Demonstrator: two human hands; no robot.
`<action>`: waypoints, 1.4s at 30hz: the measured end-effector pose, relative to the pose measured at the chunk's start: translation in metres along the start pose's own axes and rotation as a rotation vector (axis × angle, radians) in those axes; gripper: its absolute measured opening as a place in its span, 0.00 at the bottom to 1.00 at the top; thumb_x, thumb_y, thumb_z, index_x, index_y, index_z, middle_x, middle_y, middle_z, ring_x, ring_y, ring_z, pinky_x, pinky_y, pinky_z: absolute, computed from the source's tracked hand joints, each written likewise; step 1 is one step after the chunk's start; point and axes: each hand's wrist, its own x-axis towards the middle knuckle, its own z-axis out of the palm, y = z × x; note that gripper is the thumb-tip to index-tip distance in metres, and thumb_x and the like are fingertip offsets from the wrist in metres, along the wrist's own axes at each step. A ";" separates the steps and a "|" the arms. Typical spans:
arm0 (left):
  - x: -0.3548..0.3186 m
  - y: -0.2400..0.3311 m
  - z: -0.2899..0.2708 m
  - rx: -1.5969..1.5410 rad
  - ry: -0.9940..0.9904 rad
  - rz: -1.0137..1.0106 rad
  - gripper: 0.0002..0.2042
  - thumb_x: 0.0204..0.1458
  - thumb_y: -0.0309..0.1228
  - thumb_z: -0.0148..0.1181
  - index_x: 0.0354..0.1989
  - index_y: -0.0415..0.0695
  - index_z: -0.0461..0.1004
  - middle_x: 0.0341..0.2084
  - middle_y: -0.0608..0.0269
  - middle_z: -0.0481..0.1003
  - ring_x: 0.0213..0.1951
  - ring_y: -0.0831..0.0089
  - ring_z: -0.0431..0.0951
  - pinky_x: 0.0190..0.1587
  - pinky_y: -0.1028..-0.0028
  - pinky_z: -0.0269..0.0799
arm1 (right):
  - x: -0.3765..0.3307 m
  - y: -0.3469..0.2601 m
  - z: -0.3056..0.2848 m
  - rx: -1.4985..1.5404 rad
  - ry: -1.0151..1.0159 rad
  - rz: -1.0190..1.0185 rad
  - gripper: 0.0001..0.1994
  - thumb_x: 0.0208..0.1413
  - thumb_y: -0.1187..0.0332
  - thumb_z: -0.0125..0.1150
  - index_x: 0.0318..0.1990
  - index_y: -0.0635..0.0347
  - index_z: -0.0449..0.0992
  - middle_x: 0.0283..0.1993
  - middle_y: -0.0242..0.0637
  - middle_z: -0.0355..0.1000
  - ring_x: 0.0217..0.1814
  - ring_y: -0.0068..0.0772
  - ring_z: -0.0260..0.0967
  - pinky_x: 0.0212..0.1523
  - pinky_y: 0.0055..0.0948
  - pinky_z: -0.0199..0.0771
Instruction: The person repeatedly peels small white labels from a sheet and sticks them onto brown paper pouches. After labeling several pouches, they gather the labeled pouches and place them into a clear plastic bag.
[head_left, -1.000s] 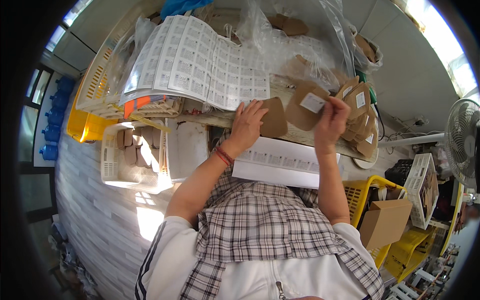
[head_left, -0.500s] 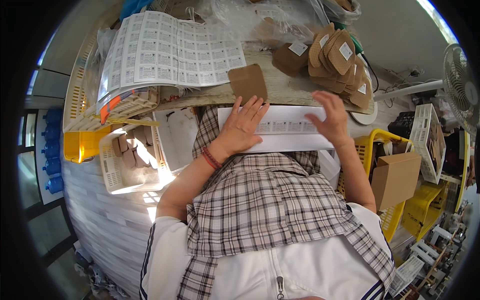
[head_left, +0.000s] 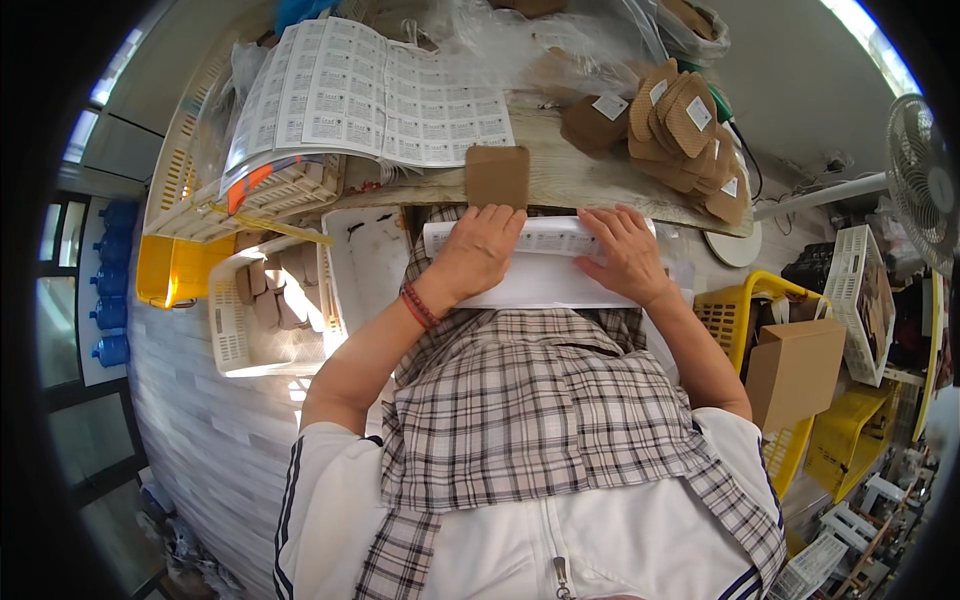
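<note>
The person's left hand [head_left: 480, 248] touches 1 brown pad's near edge [head_left: 497, 176] on the table [head_left: 575, 182]; whether it grips cannot be told; the right hand [head_left: 627, 254] rests open on the label sheet [head_left: 550, 282], nearer than the table; labelled pads [head_left: 672, 130] lie piled to the right.

Weathered pale wooden surface [head_left: 570, 182]. Directly on it lie: one plain brown rounded-square piece [head_left: 497, 174], at the front edge; an overlapping heap of brown rounded pieces [head_left: 675, 128] bearing white labels [head_left: 698, 113], right; crumpled clear plastic film [head_left: 500, 50], rear.
</note>
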 end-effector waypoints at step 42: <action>-0.155 -0.108 -0.083 -0.649 -0.452 -0.636 0.08 0.55 0.33 0.61 0.36 0.41 0.79 0.23 0.59 0.77 0.24 0.68 0.73 0.32 0.71 0.70 | 0.050 -0.031 0.039 0.810 -0.616 0.427 0.10 0.52 0.70 0.66 0.41 0.60 0.80 0.31 0.41 0.78 0.34 0.33 0.75 0.38 0.31 0.73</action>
